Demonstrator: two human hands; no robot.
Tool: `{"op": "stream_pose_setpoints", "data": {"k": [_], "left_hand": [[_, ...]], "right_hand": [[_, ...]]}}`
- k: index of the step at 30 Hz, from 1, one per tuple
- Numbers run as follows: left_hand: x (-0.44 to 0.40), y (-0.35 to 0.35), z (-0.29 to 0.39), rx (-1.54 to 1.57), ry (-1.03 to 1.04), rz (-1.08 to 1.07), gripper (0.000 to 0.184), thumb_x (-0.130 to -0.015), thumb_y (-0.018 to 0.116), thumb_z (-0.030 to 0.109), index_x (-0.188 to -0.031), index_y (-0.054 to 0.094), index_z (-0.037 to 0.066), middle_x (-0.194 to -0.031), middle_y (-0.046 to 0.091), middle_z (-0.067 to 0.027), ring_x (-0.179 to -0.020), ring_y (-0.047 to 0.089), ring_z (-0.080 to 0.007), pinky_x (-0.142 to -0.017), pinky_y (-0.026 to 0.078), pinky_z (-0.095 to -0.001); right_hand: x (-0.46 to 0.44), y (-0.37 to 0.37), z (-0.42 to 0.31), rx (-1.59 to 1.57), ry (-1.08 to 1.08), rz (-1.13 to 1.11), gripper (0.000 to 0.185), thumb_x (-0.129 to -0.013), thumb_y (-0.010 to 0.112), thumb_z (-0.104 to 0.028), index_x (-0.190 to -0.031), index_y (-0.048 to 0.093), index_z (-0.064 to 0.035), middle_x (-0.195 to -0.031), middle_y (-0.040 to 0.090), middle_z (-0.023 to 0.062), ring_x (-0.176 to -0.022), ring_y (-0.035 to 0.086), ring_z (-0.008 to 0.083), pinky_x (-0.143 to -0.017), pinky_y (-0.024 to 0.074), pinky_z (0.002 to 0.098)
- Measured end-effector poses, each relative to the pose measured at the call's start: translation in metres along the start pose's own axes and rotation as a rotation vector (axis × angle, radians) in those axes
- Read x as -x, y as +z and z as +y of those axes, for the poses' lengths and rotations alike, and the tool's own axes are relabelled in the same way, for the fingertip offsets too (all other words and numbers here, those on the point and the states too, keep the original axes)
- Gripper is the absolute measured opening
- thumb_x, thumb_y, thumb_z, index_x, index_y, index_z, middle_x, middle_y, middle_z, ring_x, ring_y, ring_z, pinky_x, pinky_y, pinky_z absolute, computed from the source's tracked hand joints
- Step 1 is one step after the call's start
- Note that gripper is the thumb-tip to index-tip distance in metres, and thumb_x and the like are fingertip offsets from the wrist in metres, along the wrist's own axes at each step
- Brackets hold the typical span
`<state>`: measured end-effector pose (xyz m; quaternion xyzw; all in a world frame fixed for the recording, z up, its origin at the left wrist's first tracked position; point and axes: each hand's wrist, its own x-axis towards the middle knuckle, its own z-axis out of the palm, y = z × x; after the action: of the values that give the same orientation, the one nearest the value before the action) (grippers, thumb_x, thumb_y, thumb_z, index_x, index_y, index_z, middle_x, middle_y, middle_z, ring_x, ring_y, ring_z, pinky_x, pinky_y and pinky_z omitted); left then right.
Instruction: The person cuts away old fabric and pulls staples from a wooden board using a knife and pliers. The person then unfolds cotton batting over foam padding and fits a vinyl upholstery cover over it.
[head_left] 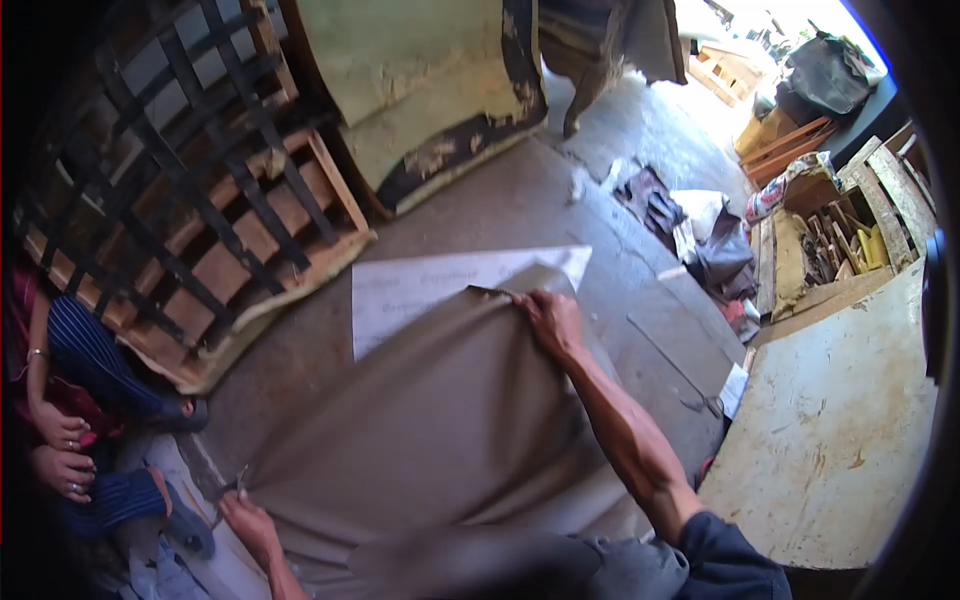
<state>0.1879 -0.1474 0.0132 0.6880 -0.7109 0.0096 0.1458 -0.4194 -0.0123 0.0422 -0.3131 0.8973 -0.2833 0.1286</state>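
Observation:
A large sheet of brown-grey upholstery material (400, 420) stretches between my hands, smooth with soft folds. My right hand (553, 322) is closed on its far edge, which is lifted and curled dark at the fingers. At the lower left, my left hand (250, 525) is closed on the near left corner. A small thin, pale item sticks up by the left fingertips, too small to name. Partly beneath the material lies a white sheet (400, 285) with faint repeated lettering. The near part of the material runs down toward my lap, where the view is blurred.
Left stands a wooden furniture frame (335, 185) with black webbing; beside it, a worn padded panel (420, 90). A person's hands (65, 470) rest at far left. Right are a pale board (820, 420), a wooden crate (765, 270) of scraps, and dark cloth (725, 260).

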Motion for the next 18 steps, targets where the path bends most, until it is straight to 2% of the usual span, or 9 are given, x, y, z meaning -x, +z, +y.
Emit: {"op": "stream_pose_setpoints", "data": {"k": [2, 6, 8, 10, 12, 14, 16, 17, 18], "left_hand": [[-0.005, 0.003, -0.001, -0.059, 0.045, 0.028, 0.009, -0.092, 0.062, 0.005, -0.095, 0.057, -0.002, -0.099, 0.057, -0.0219, -0.093, 0.059, -0.0425, -0.078, 0.045, -0.0497], [-0.004, -0.011, 0.001, -0.061, -0.044, -0.240, 0.011, -0.094, 0.060, 0.004, -0.103, 0.058, -0.002, -0.103, 0.058, -0.0220, -0.095, 0.059, -0.0403, -0.081, 0.045, -0.0484], [0.021, -0.026, 0.006, 0.149, -0.087, -0.040, 0.019, -0.095, 0.059, 0.005, -0.112, 0.057, -0.003, -0.107, 0.058, -0.0227, -0.099, 0.059, -0.0402, -0.083, 0.046, -0.0480], [0.070, -0.076, 0.049, -0.032, -0.008, 0.071, 0.034, -0.099, 0.056, 0.015, -0.124, 0.051, -0.007, -0.119, 0.053, -0.0250, -0.115, 0.052, -0.0406, -0.099, 0.042, -0.0472], [0.131, -0.091, 0.042, -0.004, 0.049, 0.168, 0.042, -0.099, 0.057, 0.022, -0.129, 0.047, -0.005, -0.124, 0.050, -0.0255, -0.121, 0.046, -0.0428, -0.105, 0.036, -0.0508], [0.199, -0.084, 0.015, -0.068, -0.238, 0.169, 0.048, -0.100, 0.056, 0.028, -0.133, 0.043, -0.005, -0.129, 0.047, -0.0248, -0.121, 0.044, -0.0431, -0.104, 0.035, -0.0526], [0.251, -0.085, 0.007, 0.041, -0.720, 0.081, 0.050, -0.100, 0.057, 0.029, -0.136, 0.040, 0.000, -0.134, 0.045, -0.0210, -0.126, 0.042, -0.0386, -0.105, 0.035, -0.0528], [0.269, -0.083, -0.004, 0.036, -0.727, 0.081, 0.050, -0.100, 0.057, 0.029, -0.136, 0.040, 0.000, -0.134, 0.045, -0.0210, -0.126, 0.042, -0.0386, -0.105, 0.035, -0.0528], [0.287, -0.080, -0.014, 0.756, -1.058, 0.097, 0.047, -0.100, 0.059, 0.028, -0.136, 0.041, 0.005, -0.136, 0.045, -0.0171, -0.127, 0.043, -0.0356, -0.105, 0.036, -0.0541]], "right_hand": [[-0.008, 0.012, 0.001, -0.028, 0.016, -0.028, 0.041, -0.092, 0.062, -0.050, -0.105, 0.074, -0.0126, -0.097, 0.070, 0.0219, -0.095, 0.066, 0.0428, -0.080, 0.0511, 0.0497], [0.007, 0.005, -0.001, 0.040, -0.025, -0.025, 0.042, -0.094, 0.060, -0.046, -0.112, 0.071, -0.0097, -0.091, 0.071, 0.0208, -0.093, 0.067, 0.0407, -0.082, 0.0512, 0.0476], [0.019, -0.008, 0.010, -0.032, -0.127, -0.008, 0.042, -0.094, 0.063, -0.041, -0.121, 0.066, -0.0078, -0.102, 0.068, 0.0211, -0.097, 0.065, 0.0378, -0.086, 0.0519, 0.0439], [0.051, -0.040, 0.023, -0.023, -0.213, -0.018, 0.050, -0.093, 0.068, -0.037, -0.131, 0.059, -0.0066, -0.118, 0.062, 0.0212, -0.104, 0.063, 0.0339, -0.089, 0.0523, 0.0429], [0.088, -0.071, 0.039, -0.164, -0.001, -0.114, 0.065, -0.090, 0.072, -0.036, -0.142, 0.048, -0.0059, -0.129, 0.056, 0.0228, -0.112, 0.061, 0.0324, -0.095, 0.0511, 0.0427], [0.125, -0.085, 0.076, -0.265, 0.234, -0.182, 0.077, -0.088, 0.073, -0.040, -0.148, 0.040, -0.0043, -0.134, 0.055, 0.0225, -0.118, 0.059, 0.0300, -0.101, 0.0479, 0.0401], [0.159, -0.098, 0.120, -0.208, 0.218, -0.317, 0.084, -0.086, 0.074, -0.040, -0.151, 0.034, -0.0023, -0.141, 0.050, 0.0219, -0.119, 0.058, 0.0270, -0.104, 0.0439, 0.0373], [0.176, -0.108, 0.123, -0.313, 0.260, -0.392, 0.081, -0.085, 0.074, -0.039, -0.147, 0.039, -0.0004, -0.139, 0.053, 0.0205, -0.118, 0.058, 0.0251, -0.105, 0.0426, 0.0371], [0.190, -0.118, 0.124, -0.417, 0.298, -0.471, 0.078, -0.084, 0.075, -0.038, -0.144, 0.044, 0.0015, -0.136, 0.056, 0.0191, -0.116, 0.059, 0.0232, -0.105, 0.0413, 0.0368]]}}
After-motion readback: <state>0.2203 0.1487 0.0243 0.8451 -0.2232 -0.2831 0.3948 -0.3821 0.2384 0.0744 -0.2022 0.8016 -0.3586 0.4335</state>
